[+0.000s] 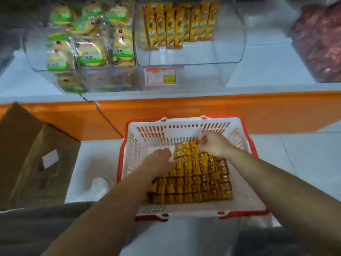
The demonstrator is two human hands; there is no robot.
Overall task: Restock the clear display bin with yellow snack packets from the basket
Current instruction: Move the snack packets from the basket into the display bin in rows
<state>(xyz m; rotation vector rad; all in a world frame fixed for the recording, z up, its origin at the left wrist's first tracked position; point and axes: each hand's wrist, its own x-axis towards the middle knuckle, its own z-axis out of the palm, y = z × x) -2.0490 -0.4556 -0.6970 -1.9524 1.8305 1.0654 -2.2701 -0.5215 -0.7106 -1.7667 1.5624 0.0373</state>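
A white basket with a red rim (129,143) stands on the floor below the shelf. Rows of yellow snack packets (193,183) fill its bottom right part. Both hands are inside the basket at the far end of the stack. My right hand (214,145) pinches the top edge of the farthest packets. My left hand (158,161) touches the left side of the same packets, its fingers hidden behind the hand. On the shelf above, the clear display bin (212,58) holds a row of upright yellow packets (180,24) at its back, and its front floor is bare.
A clear bin of green-labelled buns (88,43) sits left of the display bin, and a bin of dark red goods (321,39) sits at the right. A price tag (160,76) hangs below the display bin. An open cardboard box (33,159) stands left of the basket. The orange shelf front (184,111) runs across.
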